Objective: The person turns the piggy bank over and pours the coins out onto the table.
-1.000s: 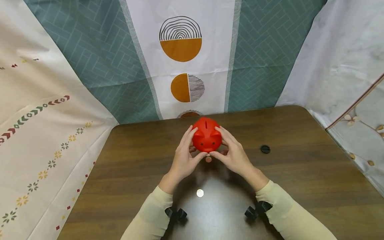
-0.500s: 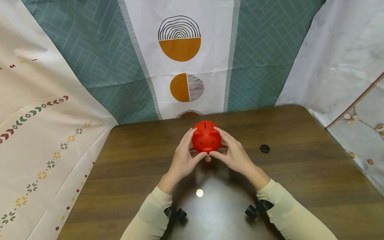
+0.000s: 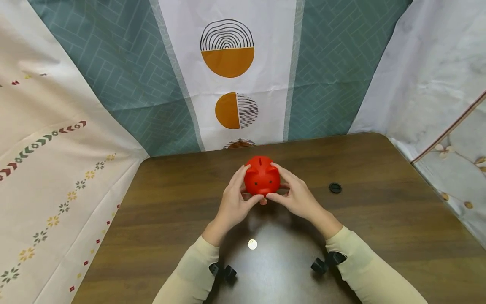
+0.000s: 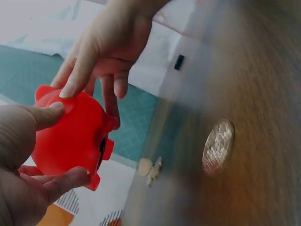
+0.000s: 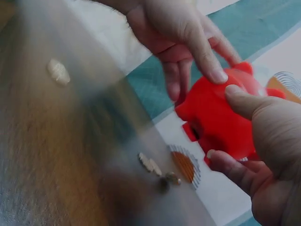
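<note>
Nearest to us, cream sleeves (image 3: 197,270) run forward over a dark wood-grain bench (image 3: 379,236), smooth enough to throw back a pale glare. In that glare lies a flat, round silver coin (image 3: 252,244) (its embossed face shows plainly in the left wrist view (image 4: 217,146)). Small black clips (image 3: 223,271) sit beside each wrist.

Farther out, our left hand (image 3: 233,202) and right hand (image 3: 297,197) meet around a red piggy bank (image 3: 262,176) of glossy, moulded plastic, rounded, with stubby ears, two dot eyes and a slot on top. The left fingers (image 4: 44,115) curl against its side with the thumb under the snout; the right fingers (image 5: 256,113) wrap the opposite flank, so both hands hold it. The wrist views show its underside clear of the bench, near the bench's middle. Just beneath the snout we glimpse a small coppery coin (image 3: 263,202), mostly hidden.

To the right, well apart from the hands, lies a small black round cap (image 3: 335,188).

Beyond the bench's rounded far edge hang printed cloths: teal herringbone panels (image 3: 330,71), a white strip with orange half-circles (image 3: 228,63), a cream sheet with small flowers (image 3: 57,177) at left, and a pale marbled one (image 3: 436,76) at right.
</note>
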The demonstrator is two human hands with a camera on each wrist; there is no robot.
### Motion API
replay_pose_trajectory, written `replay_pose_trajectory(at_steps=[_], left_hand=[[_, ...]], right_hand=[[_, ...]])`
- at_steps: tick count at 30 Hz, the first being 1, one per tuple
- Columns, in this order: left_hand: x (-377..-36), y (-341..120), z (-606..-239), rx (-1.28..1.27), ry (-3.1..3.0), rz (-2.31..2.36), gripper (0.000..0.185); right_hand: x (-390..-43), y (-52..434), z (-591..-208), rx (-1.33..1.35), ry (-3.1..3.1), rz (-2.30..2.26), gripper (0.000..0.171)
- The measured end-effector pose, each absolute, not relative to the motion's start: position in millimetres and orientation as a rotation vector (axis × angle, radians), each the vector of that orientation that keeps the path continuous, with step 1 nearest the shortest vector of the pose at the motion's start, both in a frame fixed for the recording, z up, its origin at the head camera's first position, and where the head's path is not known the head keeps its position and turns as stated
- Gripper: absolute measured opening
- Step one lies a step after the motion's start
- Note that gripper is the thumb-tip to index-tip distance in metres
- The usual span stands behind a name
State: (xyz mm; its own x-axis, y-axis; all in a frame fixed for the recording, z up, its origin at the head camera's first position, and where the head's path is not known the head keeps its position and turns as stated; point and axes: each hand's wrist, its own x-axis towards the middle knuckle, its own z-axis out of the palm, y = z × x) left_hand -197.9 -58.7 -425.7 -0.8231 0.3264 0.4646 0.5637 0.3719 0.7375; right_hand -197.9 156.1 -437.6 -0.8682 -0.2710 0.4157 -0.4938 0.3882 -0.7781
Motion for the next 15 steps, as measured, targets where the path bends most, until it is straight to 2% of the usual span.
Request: replay_pose_trajectory(at_steps=[8,15], left_hand=[[-199.2,-59.2,-429.9,-0.78,-2.402,-1.475,0.088],[-194.4,-53.2,-423.6,-0.892,-2.164,-1.348,0.083]], right_hand=[[-197.6,155.1,-437.5,0.656,-2.454,1.493,0.084],[-192.6,158.7,-427.7,0.806,-2.227,1.313,0.089]])
